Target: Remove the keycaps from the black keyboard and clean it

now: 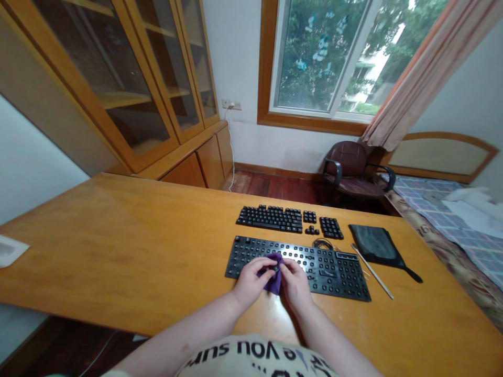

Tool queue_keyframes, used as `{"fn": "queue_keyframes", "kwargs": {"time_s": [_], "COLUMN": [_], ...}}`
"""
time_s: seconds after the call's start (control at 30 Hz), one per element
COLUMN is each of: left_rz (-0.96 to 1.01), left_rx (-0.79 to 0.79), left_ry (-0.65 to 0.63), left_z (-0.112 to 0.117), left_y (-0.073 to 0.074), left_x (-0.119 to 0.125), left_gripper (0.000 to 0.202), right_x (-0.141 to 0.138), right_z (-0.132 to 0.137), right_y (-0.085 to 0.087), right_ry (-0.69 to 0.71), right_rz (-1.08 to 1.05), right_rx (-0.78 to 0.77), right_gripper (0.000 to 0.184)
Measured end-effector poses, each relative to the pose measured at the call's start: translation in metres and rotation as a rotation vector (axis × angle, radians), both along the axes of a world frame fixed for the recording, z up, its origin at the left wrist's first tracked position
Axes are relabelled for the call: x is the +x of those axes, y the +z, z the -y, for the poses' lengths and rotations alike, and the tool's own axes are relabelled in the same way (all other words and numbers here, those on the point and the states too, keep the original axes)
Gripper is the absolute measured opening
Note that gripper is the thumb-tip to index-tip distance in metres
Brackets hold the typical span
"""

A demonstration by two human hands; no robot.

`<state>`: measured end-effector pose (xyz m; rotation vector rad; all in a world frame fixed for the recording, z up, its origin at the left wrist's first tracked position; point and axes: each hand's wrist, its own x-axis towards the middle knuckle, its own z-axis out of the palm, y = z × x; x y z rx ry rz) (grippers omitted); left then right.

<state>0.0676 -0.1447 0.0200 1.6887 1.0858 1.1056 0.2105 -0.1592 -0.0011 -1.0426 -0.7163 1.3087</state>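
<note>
My left hand [250, 281] pinches a purple cloth [274, 284], fingers bent around its upper left side. From the right, my right hand [297, 287] grips the same cloth with thumb and fingertips. A small dark thing shows between the fingertips in the cloth's fold; it looks like a keycap, but is too small to be sure. Both hands are over the front edge of a black keyboard [341, 276], whose keycaps are off except a couple at its upper left. Loose black keycaps [271, 218] are laid out behind it in keyboard order.
Right of the keyboard lie a thin white stick [375, 273] and a black pouch [375, 245] with a strap. A coiled black cable [323, 243] sits behind the keyboard. The wooden table [129, 246] extends left to a white object [11, 251]. An office chair [348, 167] stands beyond.
</note>
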Motion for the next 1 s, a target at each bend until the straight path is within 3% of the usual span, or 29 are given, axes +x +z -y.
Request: {"fn": "queue_keyframes", "kwargs": {"time_s": [0.2,0.33,0.43,0.6,0.67,0.77,0.9,1.0], "left_rz": [-0.069,-0.076,-0.052,-0.266,-0.382,-0.460,-0.490,-0.495], "left_rx": [0.061,0.085,0.156,0.308,0.347,0.368,0.327,0.289], "left_ry": [-0.059,0.045,0.151,0.193,0.185,0.192,0.175,0.161], "left_z": [0.001,0.005,0.003,-0.034,-0.056,-0.081,-0.092,-0.093], "left_y": [0.002,0.007,0.021,0.045,0.042,0.023,-0.002,-0.010], "left_x": [0.000,-0.004,-0.013,-0.034,-0.040,-0.047,-0.053,-0.055], "left_gripper": [0.026,0.020,0.017,0.024,0.028,0.021,0.021,0.022], "right_x": [0.000,0.000,-0.001,-0.002,-0.001,-0.001,-0.001,-0.001], "right_z": [0.001,0.001,0.001,0.000,0.001,0.002,0.002,0.001], "right_y": [0.003,0.002,-0.002,-0.007,-0.007,-0.007,-0.006,-0.007], "right_ry": [-0.007,0.003,0.001,0.008,0.015,0.018,0.026,0.032], "right_rz": [0.022,0.023,0.003,-0.009,0.025,0.060,0.038,0.032], "right_rx": [-0.008,-0.026,-0.025,-0.035,-0.036,-0.042,-0.052,-0.050], "right_gripper": [0.023,0.023,0.021,0.019,0.019,0.020,0.020,0.019]}}
